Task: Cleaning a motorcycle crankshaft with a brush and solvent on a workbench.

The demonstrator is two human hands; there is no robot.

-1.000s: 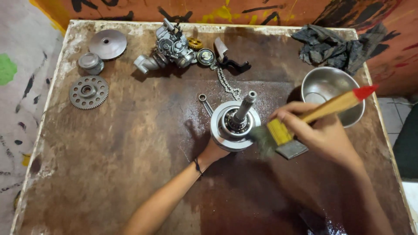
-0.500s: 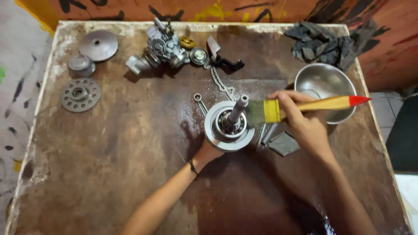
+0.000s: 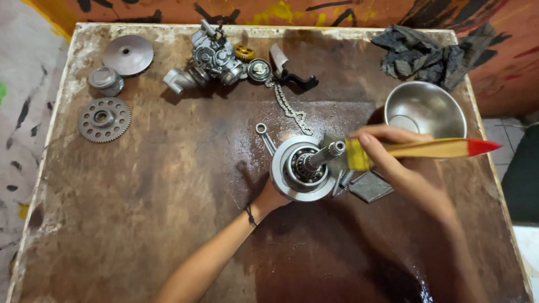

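My left hand (image 3: 272, 196) grips the lower edge of a round metal crankshaft assembly (image 3: 300, 168) standing on the brown table (image 3: 146, 213), its shaft pointing up and to the right. My right hand (image 3: 400, 163) holds a paintbrush (image 3: 421, 150) with a wooden handle, a red tip and a yellow ferrule. Its bristles touch the shaft from the right. A connecting rod (image 3: 264, 136) sticks out from under the assembly at the upper left.
A steel bowl (image 3: 425, 109) stands right of the assembly, a dark rag (image 3: 426, 50) behind it. At the back lie a carburettor-like part (image 3: 210, 59), a chain (image 3: 288, 106), a pulley disc (image 3: 128, 55), a small cylinder (image 3: 105, 81) and a sprocket (image 3: 104, 119). A grey flat piece (image 3: 370, 187) lies under my right hand.
My right hand has swung the brush from a steep tilt to nearly level and brought the bristles up against the shaft. My left hand has stayed on the assembly.
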